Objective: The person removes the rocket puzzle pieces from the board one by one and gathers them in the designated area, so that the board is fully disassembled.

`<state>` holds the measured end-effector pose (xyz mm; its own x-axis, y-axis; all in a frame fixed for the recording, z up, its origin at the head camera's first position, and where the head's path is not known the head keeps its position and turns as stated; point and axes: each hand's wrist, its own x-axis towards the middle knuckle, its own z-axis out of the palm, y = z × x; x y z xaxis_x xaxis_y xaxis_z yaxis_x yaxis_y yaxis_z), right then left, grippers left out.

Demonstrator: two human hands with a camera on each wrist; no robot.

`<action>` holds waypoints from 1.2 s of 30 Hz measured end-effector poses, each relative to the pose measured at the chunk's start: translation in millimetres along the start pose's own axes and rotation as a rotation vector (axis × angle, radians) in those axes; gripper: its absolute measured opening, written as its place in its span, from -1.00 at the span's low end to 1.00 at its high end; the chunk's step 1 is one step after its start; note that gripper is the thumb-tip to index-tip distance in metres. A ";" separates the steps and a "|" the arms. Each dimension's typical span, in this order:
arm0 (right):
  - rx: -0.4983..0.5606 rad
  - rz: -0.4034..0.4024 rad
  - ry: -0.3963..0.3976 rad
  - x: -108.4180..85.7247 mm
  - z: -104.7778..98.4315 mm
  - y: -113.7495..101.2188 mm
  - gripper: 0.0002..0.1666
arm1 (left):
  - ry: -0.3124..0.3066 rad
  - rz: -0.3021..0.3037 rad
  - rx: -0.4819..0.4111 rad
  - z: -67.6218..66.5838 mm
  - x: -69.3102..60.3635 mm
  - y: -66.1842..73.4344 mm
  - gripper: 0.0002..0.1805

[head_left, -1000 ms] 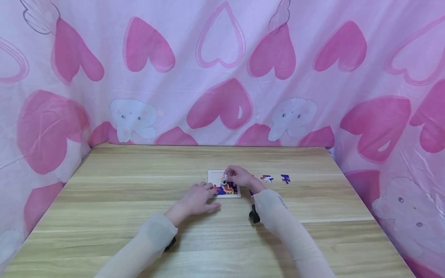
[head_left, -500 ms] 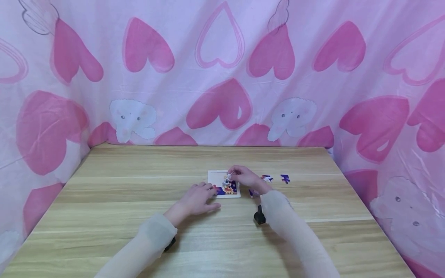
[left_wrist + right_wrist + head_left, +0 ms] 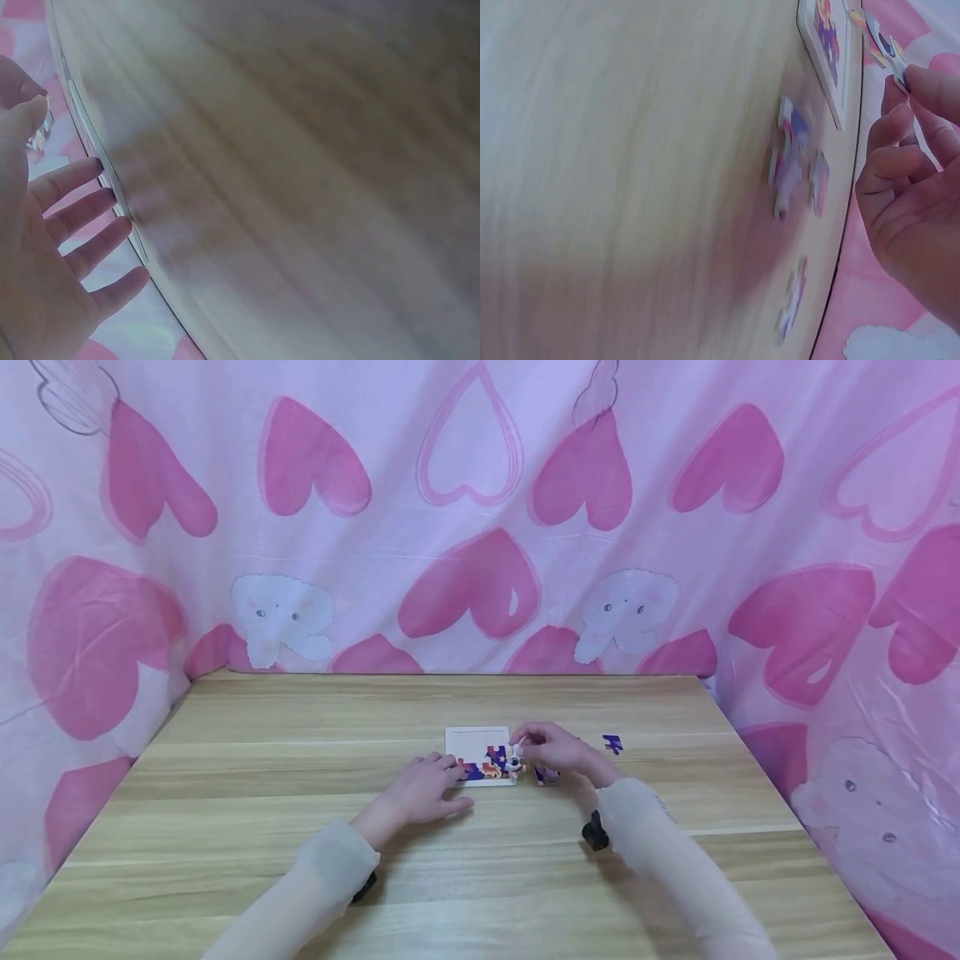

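A white-framed puzzle tray lies on the wooden table, with purple and orange pieces joined along its lower and right part. At its lower left edge rests my left hand, fingers spread and straight; the left wrist view shows those fingers reaching the tray's edge. Between thumb and fingertips my right hand pinches a white and orange puzzle piece, held over the tray's right edge. The right wrist view shows this piece raised off the table in the right hand.
Loose purple pieces lie right of the tray, one near it and another farther right. More loose pieces show in the right wrist view, such as a white and purple one. A pink heart-patterned curtain stands behind the table.
My right hand has moved right with the pinched piece, from over the tray's middle to its right edge, uncovering purple pieces in the tray. My left hand has stayed in place.
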<state>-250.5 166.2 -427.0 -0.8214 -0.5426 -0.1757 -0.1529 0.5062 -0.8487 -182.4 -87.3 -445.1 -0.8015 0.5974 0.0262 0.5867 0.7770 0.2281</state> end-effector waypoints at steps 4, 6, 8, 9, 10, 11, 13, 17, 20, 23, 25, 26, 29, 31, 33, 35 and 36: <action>-0.011 -0.023 -0.015 -10.1 -9.5 5.3 -0.78 | 0.001 -0.006 -0.002 0.0 -0.6 0.2 -0.36; 0.002 -0.034 -0.019 -15.0 -14.1 9.3 -0.77 | 0.006 -0.005 -0.004 0.3 -0.8 0.1 -0.37; 0.020 -0.045 -0.025 -20.8 -18.2 12.9 -0.76 | 0.018 0.003 -0.001 0.9 -0.9 -0.1 -0.38; 0.027 -0.048 -0.027 -23.9 -20.2 14.4 -0.75 | 0.023 0.006 0.002 1.2 -1.0 -0.2 -0.38; 0.027 -0.050 -0.025 -26.8 -22.0 16.4 -0.75 | 0.028 0.010 0.004 1.5 -1.0 -0.2 -0.39; 0.027 -0.052 -0.025 -29.8 -23.8 18.4 -0.75 | 0.033 0.014 0.005 1.7 -1.0 -0.2 -0.39; 0.018 -0.036 -0.013 -36.0 -27.3 21.3 -0.75 | 0.038 0.020 0.009 2.2 -0.8 -0.2 -0.40; -0.030 -0.024 0.025 -47.0 -35.2 31.2 -0.75 | 0.033 0.019 0.002 2.7 -0.6 -0.4 -0.41; -0.050 -0.045 0.050 -54.6 -41.8 40.1 -0.74 | 0.030 0.015 -0.005 2.3 -0.8 -0.2 -0.41; -0.040 -0.070 0.056 -61.1 -47.1 47.5 -0.73 | 0.029 0.010 -0.008 1.6 -1.2 0.1 -0.41; -0.033 -0.046 0.060 -64.4 -49.8 51.0 -0.73 | 0.031 0.008 -0.009 0.8 -1.6 0.7 -0.41; -0.025 -0.023 0.062 -65.8 -50.9 52.8 -0.72 | 0.030 0.008 -0.010 0.7 -1.7 0.5 -0.41; 0.004 0.078 0.088 -68.2 -52.6 56.2 -0.71 | 0.028 0.007 -0.016 -0.3 -2.3 1.2 -0.41; 0.020 0.128 0.106 -68.5 -52.9 58.2 -0.72 | 0.025 0.007 -0.018 -1.0 -2.7 1.7 -0.41; 0.027 0.151 0.119 -68.0 -53.2 60.4 -0.74 | 0.022 0.007 -0.019 -1.8 -3.0 2.1 -0.41; 0.028 0.151 0.121 -67.0 -53.1 61.9 -0.74 | 0.022 0.007 -0.017 -1.9 -3.2 2.1 -0.41; 0.025 0.151 0.122 -66.5 -53.1 62.6 -0.75 | 0.023 0.006 -0.015 -1.5 -3.1 1.8 -0.41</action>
<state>-234.6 269.5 -441.9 -0.8946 -0.3758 -0.2419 -0.0102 0.5584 -0.8295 -179.1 -88.1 -443.4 -0.8006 0.5972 0.0495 0.5897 0.7703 0.2426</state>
